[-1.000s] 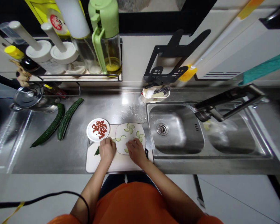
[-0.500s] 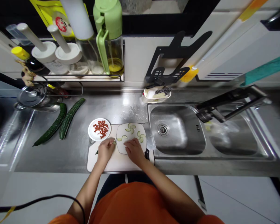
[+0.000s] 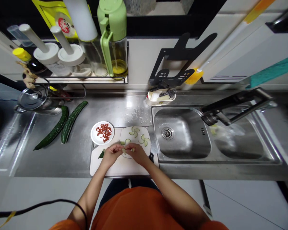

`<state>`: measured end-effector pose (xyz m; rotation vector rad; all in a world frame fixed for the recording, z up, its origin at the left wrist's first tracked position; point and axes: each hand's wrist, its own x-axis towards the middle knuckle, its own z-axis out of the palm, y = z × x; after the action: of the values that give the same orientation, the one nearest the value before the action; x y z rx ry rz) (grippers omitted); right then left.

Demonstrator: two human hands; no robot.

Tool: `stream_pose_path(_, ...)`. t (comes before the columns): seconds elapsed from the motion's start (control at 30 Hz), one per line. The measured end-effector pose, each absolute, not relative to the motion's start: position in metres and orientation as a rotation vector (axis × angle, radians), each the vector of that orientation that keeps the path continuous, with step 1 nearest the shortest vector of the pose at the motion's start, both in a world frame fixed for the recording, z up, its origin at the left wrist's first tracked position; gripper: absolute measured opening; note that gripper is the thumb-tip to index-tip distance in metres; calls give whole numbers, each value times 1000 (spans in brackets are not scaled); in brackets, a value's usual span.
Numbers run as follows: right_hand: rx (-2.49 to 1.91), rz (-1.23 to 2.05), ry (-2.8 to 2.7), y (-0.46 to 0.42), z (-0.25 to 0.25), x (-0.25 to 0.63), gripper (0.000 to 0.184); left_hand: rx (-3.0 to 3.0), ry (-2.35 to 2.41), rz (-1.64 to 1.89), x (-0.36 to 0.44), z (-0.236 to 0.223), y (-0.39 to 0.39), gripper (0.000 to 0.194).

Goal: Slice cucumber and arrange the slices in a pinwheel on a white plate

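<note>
My left hand (image 3: 112, 155) and my right hand (image 3: 137, 154) meet over the near edge of a white square plate (image 3: 135, 140), fingers pinched around thin pale-green cucumber slices (image 3: 124, 151). Fingertips partly hide these slices. Curved cucumber slices form pinwheels (image 3: 134, 131) on the plate, with other slices (image 3: 125, 141) at its left. Under the plate lies a white cutting board (image 3: 124, 170). A dark green cucumber end (image 3: 102, 154) sits left of my left hand. Beyond that hand, a white dish (image 3: 93, 134) holds red diced bits (image 3: 104, 131).
A knife (image 3: 154, 140) lies along the board's right side, beside the double sink (image 3: 182, 134) and its black faucet (image 3: 230, 107). Two whole cucumbers (image 3: 73, 121) and a lidded pot (image 3: 33, 99) stand left. A rack (image 3: 91, 80) of bottles and jars hangs behind.
My right hand has moved left from above the plate to meet my left hand. The left hand has shifted slightly right, uncovering more of the cucumber end. Slices now show between both hands' fingers.
</note>
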<state>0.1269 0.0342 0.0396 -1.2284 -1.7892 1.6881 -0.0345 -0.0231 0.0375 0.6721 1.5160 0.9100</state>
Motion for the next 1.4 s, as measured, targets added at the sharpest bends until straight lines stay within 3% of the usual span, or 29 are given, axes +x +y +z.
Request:
stream_pose_path(0.2, -1145, 1378, -1956, 32, 49, 134, 6, 383, 1387, 900, -34, 42, -24, 34)
stream_pose_path(0.47, -913, 1004, -2303, 31, 57, 143, 13, 22, 1211, 798, -32, 32, -23, 46)
stream_pose_path(0.97, -1120, 1079, -2189, 26, 45, 146, 12, -47, 1338, 897, -36, 36, -9, 34)
stream_pose_path(1.13, -1164, 1076, -2162, 22, 31, 142, 15, 137, 1453, 865, -41, 24, -1, 30)
stream_pose_path(1.4, -1459, 1144, -2141, 24, 15, 127, 14, 981, 1753, 758, -45, 9, 16, 21)
